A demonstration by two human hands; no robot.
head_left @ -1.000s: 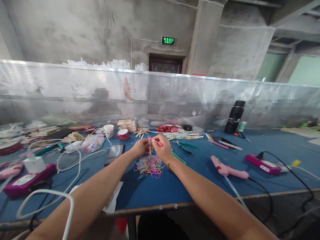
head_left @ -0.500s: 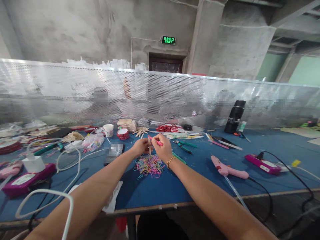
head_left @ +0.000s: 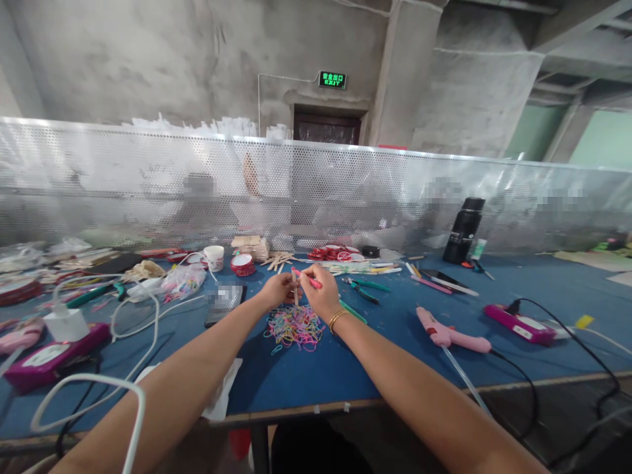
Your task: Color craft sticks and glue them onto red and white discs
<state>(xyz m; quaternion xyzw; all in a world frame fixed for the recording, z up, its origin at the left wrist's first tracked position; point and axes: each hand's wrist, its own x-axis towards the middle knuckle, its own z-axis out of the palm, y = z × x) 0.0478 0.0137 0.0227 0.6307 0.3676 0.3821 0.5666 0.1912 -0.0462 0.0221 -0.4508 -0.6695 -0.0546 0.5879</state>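
Note:
A flat wooden craft stick [head_left: 295,289] stands roughly upright in the fingers of my left hand [head_left: 278,289]. My right hand [head_left: 320,289] is closed around a pink pen [head_left: 314,282], whose upper end points left across the top of the stick. Whether the pen touches the wood I cannot make out. Just below both hands lies a pile of small colourful plastic safety-pin-like clips [head_left: 295,328]. Green-handled pliers [head_left: 368,288] rest to the right of my right hand, and a phone [head_left: 225,304] lies left of my left hand.
A pink glue gun [head_left: 451,334] and a purple power strip [head_left: 518,324] sit on the right. Loose craft sticks [head_left: 278,261], red round pieces [head_left: 242,264] and a paper cup [head_left: 214,257] line the back. White cables [head_left: 148,316] loop at left. A black bottle [head_left: 463,230] stands back right.

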